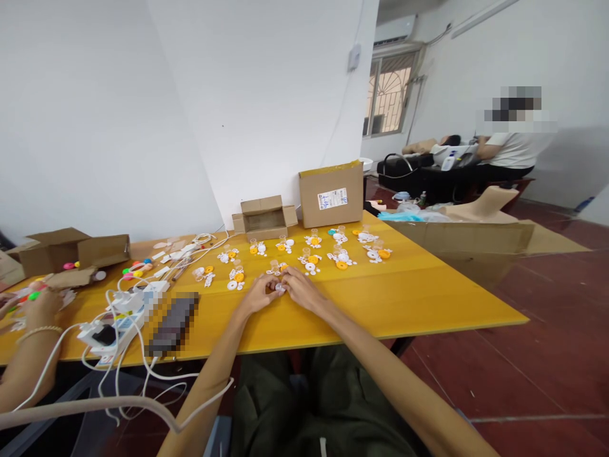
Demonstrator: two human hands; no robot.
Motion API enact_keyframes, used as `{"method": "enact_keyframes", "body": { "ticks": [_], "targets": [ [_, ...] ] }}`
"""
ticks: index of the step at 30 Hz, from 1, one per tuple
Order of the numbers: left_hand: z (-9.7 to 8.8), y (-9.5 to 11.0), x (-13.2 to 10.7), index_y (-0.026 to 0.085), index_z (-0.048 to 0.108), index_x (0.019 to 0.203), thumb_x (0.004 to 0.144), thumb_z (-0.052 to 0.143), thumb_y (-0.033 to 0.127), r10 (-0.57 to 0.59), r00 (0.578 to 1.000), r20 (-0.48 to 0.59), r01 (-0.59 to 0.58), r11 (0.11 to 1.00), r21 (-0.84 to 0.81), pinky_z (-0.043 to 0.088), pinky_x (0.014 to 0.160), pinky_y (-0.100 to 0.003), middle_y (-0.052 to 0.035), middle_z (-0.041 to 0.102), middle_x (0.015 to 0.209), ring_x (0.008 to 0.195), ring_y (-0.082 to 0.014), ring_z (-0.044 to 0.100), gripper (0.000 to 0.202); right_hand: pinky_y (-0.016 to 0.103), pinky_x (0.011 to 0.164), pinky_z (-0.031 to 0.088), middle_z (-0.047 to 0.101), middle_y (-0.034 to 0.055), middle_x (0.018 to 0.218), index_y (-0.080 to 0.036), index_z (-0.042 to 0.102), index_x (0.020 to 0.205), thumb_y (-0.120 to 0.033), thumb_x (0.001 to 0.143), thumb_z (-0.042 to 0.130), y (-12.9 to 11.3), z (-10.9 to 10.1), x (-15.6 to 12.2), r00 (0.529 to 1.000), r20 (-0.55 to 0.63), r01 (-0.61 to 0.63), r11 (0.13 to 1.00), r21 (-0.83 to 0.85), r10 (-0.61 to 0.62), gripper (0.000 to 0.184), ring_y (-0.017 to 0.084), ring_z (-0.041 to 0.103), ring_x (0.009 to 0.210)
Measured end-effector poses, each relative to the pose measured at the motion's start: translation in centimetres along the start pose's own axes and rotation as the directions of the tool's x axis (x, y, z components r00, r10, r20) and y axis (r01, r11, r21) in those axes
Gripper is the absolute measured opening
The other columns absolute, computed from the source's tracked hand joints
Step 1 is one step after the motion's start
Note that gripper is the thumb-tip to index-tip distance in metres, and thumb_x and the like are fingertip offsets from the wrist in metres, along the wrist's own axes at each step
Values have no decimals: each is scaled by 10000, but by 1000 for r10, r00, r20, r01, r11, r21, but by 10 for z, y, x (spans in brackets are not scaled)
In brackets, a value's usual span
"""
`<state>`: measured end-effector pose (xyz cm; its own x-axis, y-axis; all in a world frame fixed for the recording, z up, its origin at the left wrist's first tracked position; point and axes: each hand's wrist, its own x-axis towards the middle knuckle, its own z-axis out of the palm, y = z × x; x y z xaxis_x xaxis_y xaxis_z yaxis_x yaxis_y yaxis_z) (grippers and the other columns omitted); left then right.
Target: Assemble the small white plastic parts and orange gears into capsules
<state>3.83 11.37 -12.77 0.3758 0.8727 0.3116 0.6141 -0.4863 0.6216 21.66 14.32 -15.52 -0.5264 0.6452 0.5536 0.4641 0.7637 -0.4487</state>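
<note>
We are sitting at a yellow table [404, 285], our 2 bare forearms [361, 336] slanting forward and inward. We are holding our right hand [302, 291] and left hand [258, 295] curled toward each other, loose parts [341, 265] lying just beyond them. Between our fingertips, we are gripping 1 small pale piece [280, 289].

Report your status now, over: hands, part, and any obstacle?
Left hand, right hand hold small pale part. Part partly hidden. Clear cup close beyond.
</note>
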Motion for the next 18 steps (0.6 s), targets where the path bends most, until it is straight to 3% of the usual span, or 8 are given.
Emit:
{"method": "enact_keyframes", "body": {
  "ticks": [7, 11, 18],
  "targets": [
    [1, -2, 1, 201, 653, 803, 821, 639, 359, 3, 1000, -3, -3, 1000, 5, 468, 773, -306, 2, 598, 743, 759, -166, 533, 159, 313, 836, 483, 616, 58, 1001, -215, 630, 792, -38, 850, 543, -3, -2, -5, 998, -15, 52, 996, -67, -54, 205, 194, 568, 932],
    [1, -3, 0, 203, 663, 822, 832, 628, 372, 5, 1000, -8, -5, 1000, 18, 473, 777, -315, 0, 606, 754, 764, -170, 537, 173, 323, 873, 494, 633, 58, 1021, -220, 658, 876, -56, 884, 523, -6, -4, -12, 991, -96, 89, 992, -93, -98, 212, 193, 585, 958],
    [1, -5, 0, 217, 680, 859, 824, 635, 417, -4, 1000, -13, 4, 1000, 28, 485, 780, -326, -7, 615, 762, 768, -185, 553, 208, 330, 836, 517, 650, 57, 985, -228, 658, 896, -80, 903, 493, 7, -6, -12, 976, -211, 18, 987, -162, -53, 222, 196, 604, 932]
  ]
}}
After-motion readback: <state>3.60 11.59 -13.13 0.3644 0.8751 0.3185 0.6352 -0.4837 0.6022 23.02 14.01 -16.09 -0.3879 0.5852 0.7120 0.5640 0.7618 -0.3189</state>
